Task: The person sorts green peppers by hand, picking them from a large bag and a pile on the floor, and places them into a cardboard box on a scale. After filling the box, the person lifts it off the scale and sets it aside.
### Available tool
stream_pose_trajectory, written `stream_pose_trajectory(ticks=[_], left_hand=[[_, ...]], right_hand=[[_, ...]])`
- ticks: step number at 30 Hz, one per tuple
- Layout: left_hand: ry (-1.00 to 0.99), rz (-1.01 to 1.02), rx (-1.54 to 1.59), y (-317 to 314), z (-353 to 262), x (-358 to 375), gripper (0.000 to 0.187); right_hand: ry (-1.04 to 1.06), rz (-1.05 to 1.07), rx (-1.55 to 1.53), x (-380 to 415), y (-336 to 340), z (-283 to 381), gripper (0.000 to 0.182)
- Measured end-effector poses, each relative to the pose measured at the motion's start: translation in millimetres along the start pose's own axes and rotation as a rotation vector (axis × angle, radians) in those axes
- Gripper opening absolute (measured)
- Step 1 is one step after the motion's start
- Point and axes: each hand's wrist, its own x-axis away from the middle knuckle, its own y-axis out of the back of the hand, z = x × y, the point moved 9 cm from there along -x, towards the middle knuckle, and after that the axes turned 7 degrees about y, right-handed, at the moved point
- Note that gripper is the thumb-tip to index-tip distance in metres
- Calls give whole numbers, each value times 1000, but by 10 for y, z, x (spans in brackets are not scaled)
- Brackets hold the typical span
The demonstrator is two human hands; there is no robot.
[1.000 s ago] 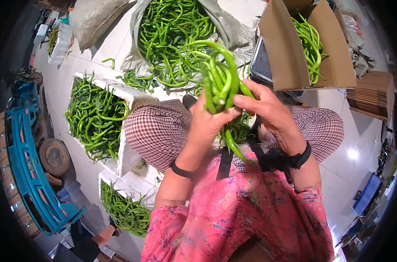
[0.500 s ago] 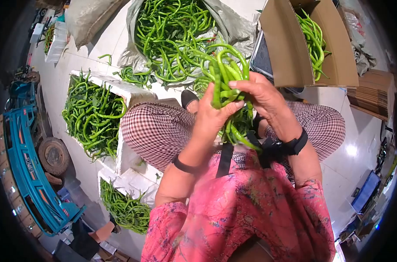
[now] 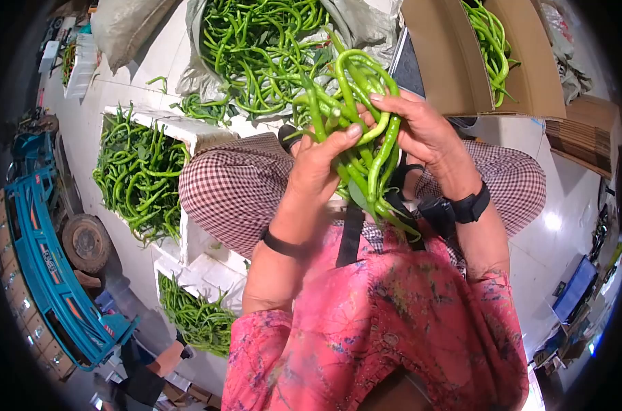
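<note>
Long green peppers form a loose bunch between my two hands, above my crossed legs. My left hand grips the bunch from the left, its thumb lying over the peppers. On the right side, my right hand pinches some peppers between thumb and fingers. Beyond the bunch, an open sack holds a large heap of green peppers. A cardboard box with more green peppers inside stands at the upper right.
White foam boxes with green peppers stand at the left, one beside my knee. Farther left is a blue vehicle with a wheel. A full sack lies at the upper left, and flattened cardboard at the right.
My hands have moved slightly apart, and the bunch between them has spread out, with more peppers hanging down. The view has shifted a little.
</note>
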Motion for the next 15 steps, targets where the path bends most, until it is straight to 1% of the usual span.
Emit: stream_pose_trajectory(ticks=[1, 3, 4, 5, 7, 9, 10, 11, 12, 13, 15], left_hand=[[34, 29, 25, -21, 16, 4, 36], [38, 23, -4, 23, 37, -33, 38], [30, 15, -94, 30, 51, -48, 38], [20, 9, -184, 26, 54, -62, 38], [-9, -2, -225, 2, 48, -89, 36], [-97, -156, -239, 184, -1, -98, 34], [-165, -199, -313, 236, -74, -87, 30], [-168, -198, -313, 251, -67, -99, 30], [-266, -256, -454, 238, -173, -73, 27], [-366, -312, -594, 206, -275, -44, 25], [-346, -348, -590, 250, -286, -62, 27]], right_hand=[[-5, -2, -3, 13, 10, 7, 37], [-73, 96, 263, 46, -32, 35, 41], [-15, 58, 341, 71, -105, 92, 43], [-13, 56, 343, 86, -93, 94, 43], [-27, 73, 316, 80, -87, 57, 48], [-23, 43, 270, 82, -3, 32, 48], [-47, 10, 301, 88, 100, -4, 44], [-69, -24, 332, 89, 171, -18, 41], [-57, -74, 281, 139, 108, 20, 35], [-51, -73, 282, 135, 163, 38, 35], [-52, -38, 185, 144, 253, 43, 33]])
